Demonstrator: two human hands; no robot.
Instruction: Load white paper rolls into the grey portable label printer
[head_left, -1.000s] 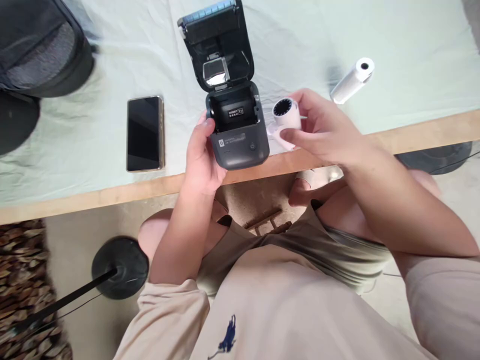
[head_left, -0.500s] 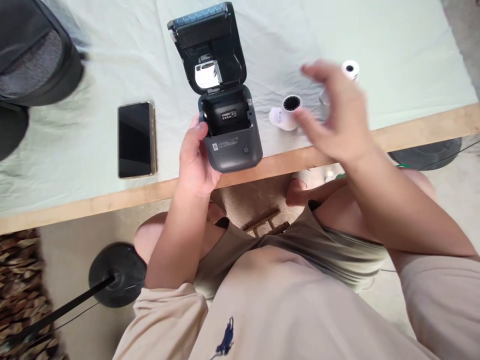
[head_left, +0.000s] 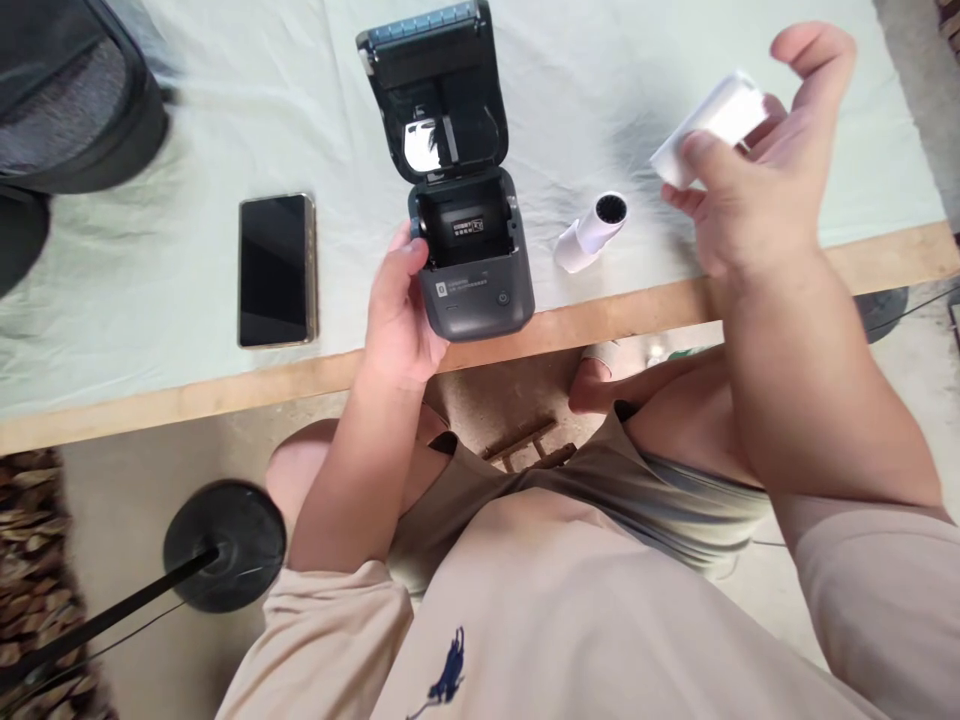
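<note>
My left hand [head_left: 401,310] grips the left side of a dark label printer [head_left: 480,295], thumb on its rim. The printer's lid stands raised, and its paper bay shows a small printed label inside. At the right, my right hand [head_left: 772,170] is closed around a white paper roll [head_left: 712,125], held tilted above the cloth with the thumb across its near side. Between the two hands a second roll with a dark core [head_left: 592,235] stands on the cloth, a loose paper end sticking out at its left.
A smartphone [head_left: 276,270] lies face up on the cloth left of the printer. The black bag [head_left: 82,95] fills the far left corner. A wooden edge [head_left: 637,315] runs along the table's front. Below it, a round black stand base [head_left: 225,545] rests on the floor.
My right hand has moved right and picked up the white roll that stood farther right. The printer stays in my left hand, its lid still raised.
</note>
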